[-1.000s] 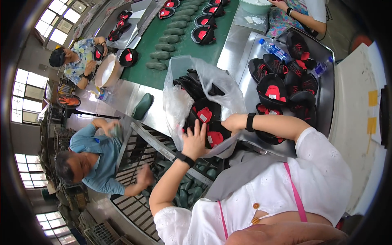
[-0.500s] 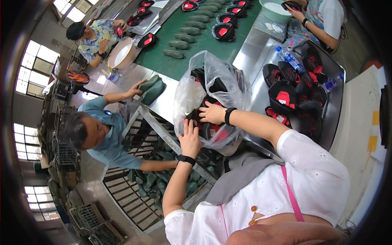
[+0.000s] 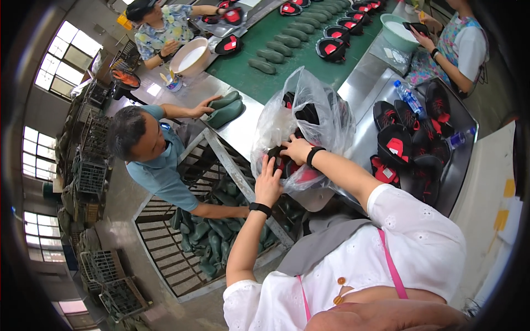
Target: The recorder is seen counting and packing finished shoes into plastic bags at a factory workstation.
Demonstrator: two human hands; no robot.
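Observation:
A clear plastic bag [image 3: 339,129] stands open in front of me, with several black-and-red shoe uppers [image 3: 307,113] inside. At its near left side, both my hands are on one black-and-red upper [image 3: 274,153]. My left hand [image 3: 268,185] has its fingers along the near edge of that upper, its thumb out of sight. From the right, my right hand [image 3: 298,150] reaches over the bag's rim with bent fingers on the same upper. Part of the upper is hidden by my hands and the plastic.
On the right, a metal tray [image 3: 464,118] holds several uppers and two bottles. A co-worker [image 3: 149,160] on the left touches green shoe lasts [image 3: 226,113] and reaches into a metal cage [image 3: 226,165] of lasts. Beyond, a green conveyor [image 3: 259,83] carries lasts and uppers; two other people sit beside it.
The whole view has shifted, so the scene sits farther right. My hands have stayed at the bag's near side and drawn closer together around the upper.

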